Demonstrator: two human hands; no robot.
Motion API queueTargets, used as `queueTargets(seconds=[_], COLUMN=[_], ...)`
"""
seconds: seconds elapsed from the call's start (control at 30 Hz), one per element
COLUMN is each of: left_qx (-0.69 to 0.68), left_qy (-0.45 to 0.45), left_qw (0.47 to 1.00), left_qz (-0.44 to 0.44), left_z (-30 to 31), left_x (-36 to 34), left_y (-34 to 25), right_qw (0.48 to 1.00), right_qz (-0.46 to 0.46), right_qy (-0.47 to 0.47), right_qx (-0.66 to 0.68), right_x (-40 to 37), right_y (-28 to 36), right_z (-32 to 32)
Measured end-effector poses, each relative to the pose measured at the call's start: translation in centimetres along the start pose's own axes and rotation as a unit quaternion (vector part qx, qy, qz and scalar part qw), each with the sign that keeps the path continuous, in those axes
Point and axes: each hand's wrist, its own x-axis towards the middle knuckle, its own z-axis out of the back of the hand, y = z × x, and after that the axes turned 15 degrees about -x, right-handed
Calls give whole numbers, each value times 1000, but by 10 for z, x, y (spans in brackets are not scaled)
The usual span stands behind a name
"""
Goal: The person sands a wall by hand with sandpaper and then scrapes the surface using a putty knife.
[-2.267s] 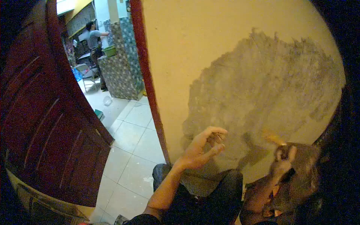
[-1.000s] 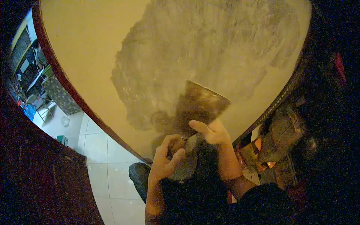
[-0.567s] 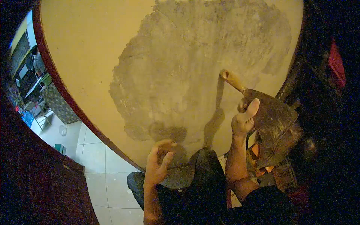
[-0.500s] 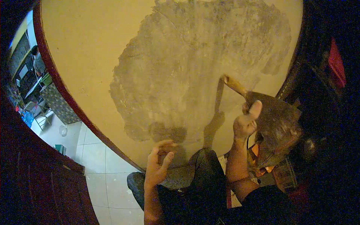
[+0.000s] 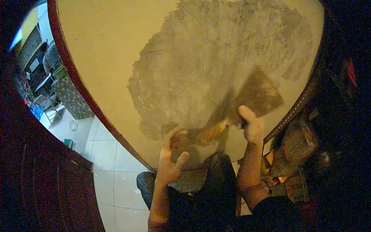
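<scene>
A broad, dark, flat-bladed tool point(image 5: 264, 92), blurred by motion, is in front of the yellow wall point(image 5: 96, 58). My right hand point(image 5: 253, 127) grips it near the lower edge of the blade, thumb on top. Its light-coloured handle point(image 5: 212, 133) points down and left. Just left of the handle's end, my left hand point(image 5: 172, 160) has curled fingers and its thumb apart, with nothing seen in it. Behind the tool, a large rough grey patch point(image 5: 201, 65) covers much of the wall.
A dark red trim point(image 5: 83, 94) edges the wall on the left, beside white floor tiles point(image 5: 104, 152) and a dark door point(image 5: 42, 185). At the far left, a person point(image 5: 50, 56) is beside a patterned counter point(image 5: 73, 98). Bags and other items point(image 5: 293, 154) lie at right.
The tool has swung round: its handle now points down-left instead of up-left, and its blade has moved up and left. The camera view has shifted slightly. My left hand keeps a similar pose.
</scene>
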Motion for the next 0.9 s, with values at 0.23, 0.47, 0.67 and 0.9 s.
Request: queueTargets(seconds=[0.23,0.47,0.67,0.9], left_qx=[-108,-232,-167,53], left_qy=[96,75,-15,-87], left_qw=[980,951,977,995], left_qz=[139,188,130,-14], left_z=[-20,-32,-32,-38], left_x=[-12,-8,10,31], left_y=[7,5,-4,-8], right_qw=[941,915,933,949], right_qz=[3,-21,-45,-4], right_qy=[338,400,269,208], right_qx=[25,45,234,236], right_x=[15,12,5,15], right_y=[30,49,76,95], right_z=[-54,-106,-118,-122])
